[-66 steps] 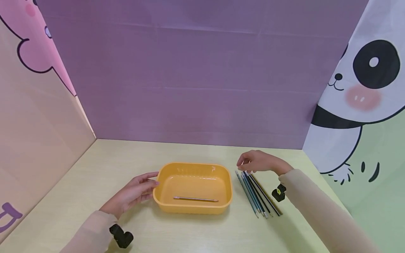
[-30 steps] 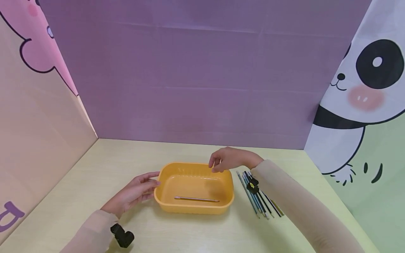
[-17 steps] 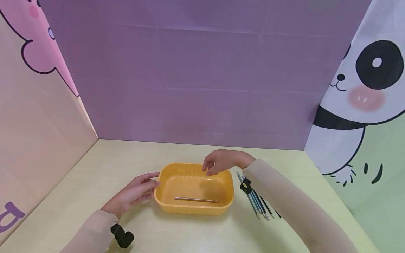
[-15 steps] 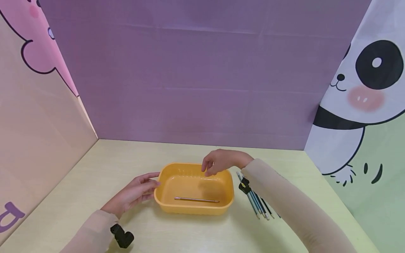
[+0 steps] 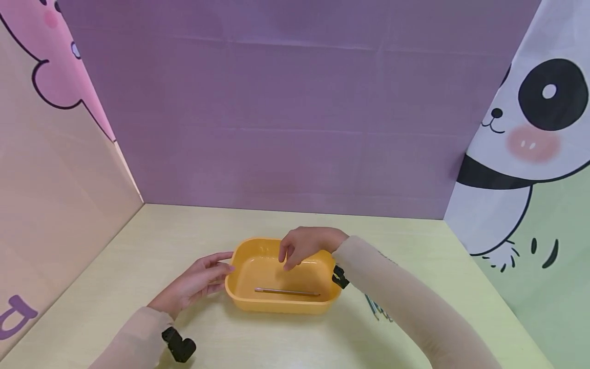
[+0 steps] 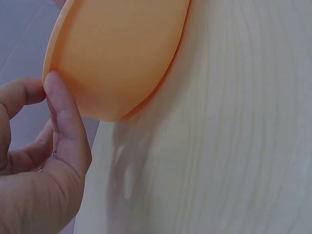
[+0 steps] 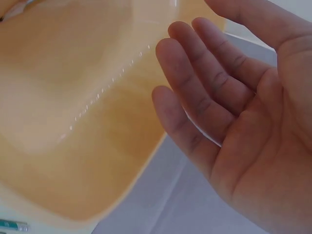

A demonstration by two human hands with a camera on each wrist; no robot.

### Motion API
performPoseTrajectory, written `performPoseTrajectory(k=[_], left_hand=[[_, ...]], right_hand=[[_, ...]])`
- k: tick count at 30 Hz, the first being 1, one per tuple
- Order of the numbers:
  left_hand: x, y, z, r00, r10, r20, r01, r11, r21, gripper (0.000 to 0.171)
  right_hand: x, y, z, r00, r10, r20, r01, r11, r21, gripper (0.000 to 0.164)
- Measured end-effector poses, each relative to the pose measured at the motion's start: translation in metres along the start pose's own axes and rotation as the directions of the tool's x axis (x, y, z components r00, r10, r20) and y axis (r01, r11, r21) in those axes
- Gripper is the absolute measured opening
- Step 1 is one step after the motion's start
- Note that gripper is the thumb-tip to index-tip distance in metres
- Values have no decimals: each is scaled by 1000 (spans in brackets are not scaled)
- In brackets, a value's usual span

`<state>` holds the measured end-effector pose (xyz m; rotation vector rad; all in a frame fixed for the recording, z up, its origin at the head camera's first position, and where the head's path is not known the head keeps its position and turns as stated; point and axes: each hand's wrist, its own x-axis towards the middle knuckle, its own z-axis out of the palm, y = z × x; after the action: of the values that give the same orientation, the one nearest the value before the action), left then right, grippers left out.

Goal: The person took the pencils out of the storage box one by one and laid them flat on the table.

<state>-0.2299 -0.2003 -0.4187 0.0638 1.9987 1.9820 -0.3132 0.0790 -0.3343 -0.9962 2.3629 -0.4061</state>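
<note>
A yellow plastic tray [image 5: 286, 306] sits on the table, with one pencil [image 5: 287, 292] lying lengthwise near its front side. My left hand [image 5: 195, 282] pinches the tray's left rim; the left wrist view shows the thumb [image 6: 63, 107] against the wall and a finger at the edge. Over the tray's back half hovers my right hand [image 5: 306, 246], its fingers loosely bent. Nothing is in the right hand [image 7: 243, 112] in the right wrist view. To the right of the tray, several pencils [image 5: 372, 307] lie mostly hidden under the right forearm.
A pale wooden table [image 5: 258, 341] carries everything. Behind it stands a purple wall [image 5: 286, 128]. A printed panel with a panda [image 5: 530, 128] borders the right side, and a pinkish panel [image 5: 60, 195] the left.
My right hand has moved left from above the pencils, across the tray's right rim, and lower over the tray. Its forearm now covers most of the pencils. The left hand has stayed put.
</note>
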Motion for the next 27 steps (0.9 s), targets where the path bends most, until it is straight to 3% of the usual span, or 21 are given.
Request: performPoseTrajectory(k=[9,19,27], left_hand=[[0,0,-1,999,16,31,-16,1000,-5,67],[-1,0,0,1000,18,15,-18,1000,4,66],[0,0,1,1000,8,11,-8,1000,9,66]], right_hand=[[13,-10,12,999,-7,41,8,1000,-25,22],[24,-12,21,995,10,100,-5,999,-46,16],[31,-11,29,989,39,143,-26,996,-91,25]])
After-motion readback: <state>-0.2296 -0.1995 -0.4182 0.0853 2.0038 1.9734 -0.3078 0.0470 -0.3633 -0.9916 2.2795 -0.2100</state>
